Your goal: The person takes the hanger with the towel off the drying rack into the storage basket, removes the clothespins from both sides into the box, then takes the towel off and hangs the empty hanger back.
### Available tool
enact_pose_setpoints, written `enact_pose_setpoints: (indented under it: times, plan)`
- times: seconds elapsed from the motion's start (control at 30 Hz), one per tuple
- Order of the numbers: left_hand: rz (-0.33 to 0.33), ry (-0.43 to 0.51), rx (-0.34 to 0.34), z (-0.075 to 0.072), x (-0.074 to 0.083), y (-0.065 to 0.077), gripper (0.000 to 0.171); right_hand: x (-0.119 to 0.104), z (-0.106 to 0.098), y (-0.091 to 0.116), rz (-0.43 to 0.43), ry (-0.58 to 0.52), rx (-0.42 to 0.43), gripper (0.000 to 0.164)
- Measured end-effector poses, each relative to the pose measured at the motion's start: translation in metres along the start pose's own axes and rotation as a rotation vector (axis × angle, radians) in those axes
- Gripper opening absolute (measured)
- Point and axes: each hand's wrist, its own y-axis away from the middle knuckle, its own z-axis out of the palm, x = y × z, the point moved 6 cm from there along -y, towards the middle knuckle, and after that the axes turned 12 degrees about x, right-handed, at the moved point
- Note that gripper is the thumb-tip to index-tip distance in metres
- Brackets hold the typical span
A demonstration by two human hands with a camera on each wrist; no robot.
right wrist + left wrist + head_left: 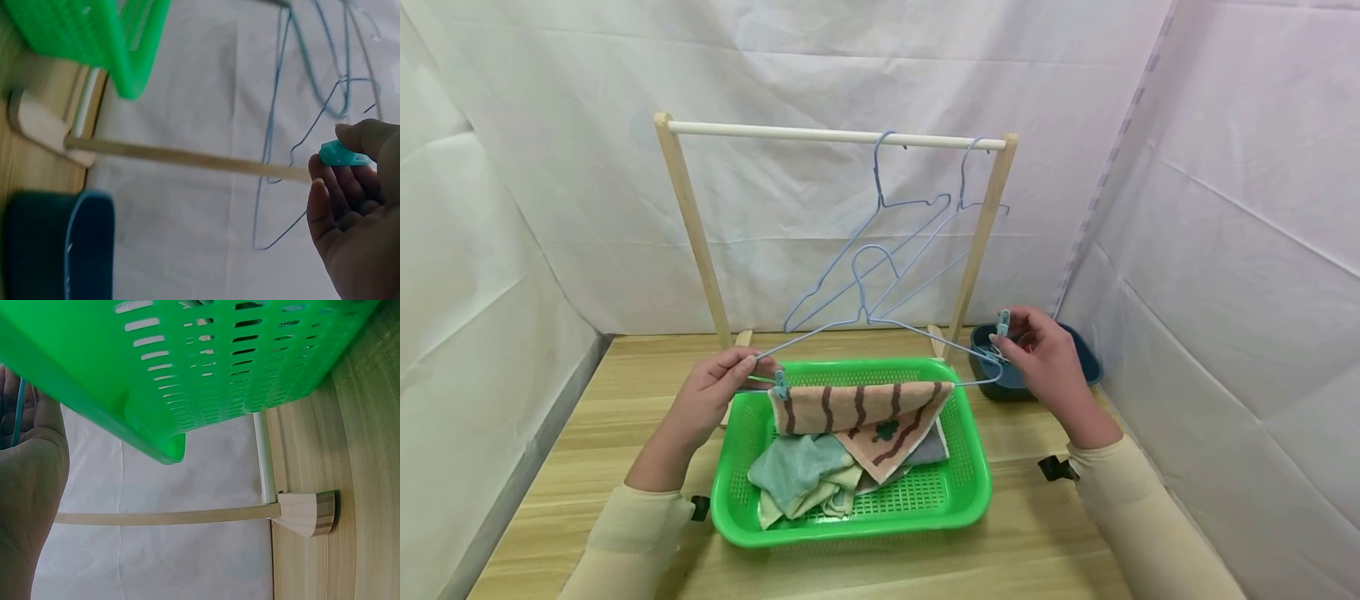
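My left hand [713, 390] grips the left end of a blue wire hanger [820, 327], held up over the green basket [850, 537]. Over the hanger's lower bar hangs a pink-brown towel [842, 408] with dark wavy stripes. A blue clothespin [781, 385] fastens its left corner to the bar. To the right of the hanger, my right hand [1037, 354] pinches another clothespin [1003, 323] between thumb and finger, also seen as a turquoise clothespin [340, 154] in the right wrist view. The towel's right corner has no clothespin on it.
Behind the basket stands a wooden rack with a white rod [775, 132], where two blue hangers [880, 179] hang. A dark blue bin [1086, 354] with small items sits at the right, below my right hand. More cloths [797, 471] lie in the basket.
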Motion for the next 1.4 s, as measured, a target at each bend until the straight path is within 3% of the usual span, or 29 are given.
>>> enact_pose_setpoints:
  times: [0.23,0.53,0.67,0.97,1.4]
  plan:
    - [-0.004,-0.003,-0.006,0.000,0.001,-0.001,0.030,0.042,0.007,-0.010,0.075,0.071,-0.111,0.020]
    - [-0.004,-0.007,-0.004,0.000,0.002,-0.001,0.030,0.100,0.026,-0.014,0.200,0.180,-0.320,0.035]
    - [-0.005,-0.004,-0.006,0.000,0.001,-0.001,0.030,0.120,0.034,-0.015,0.225,0.206,-0.381,0.033]
    - [-0.014,-0.006,-0.003,0.000,0.001,-0.001,0.030,0.147,0.052,-0.018,0.179,0.272,-0.495,0.020]
    - [-0.003,0.009,-0.009,0.001,0.000,-0.002,0.029,0.167,0.077,-0.013,0.119,0.381,-0.646,0.005]
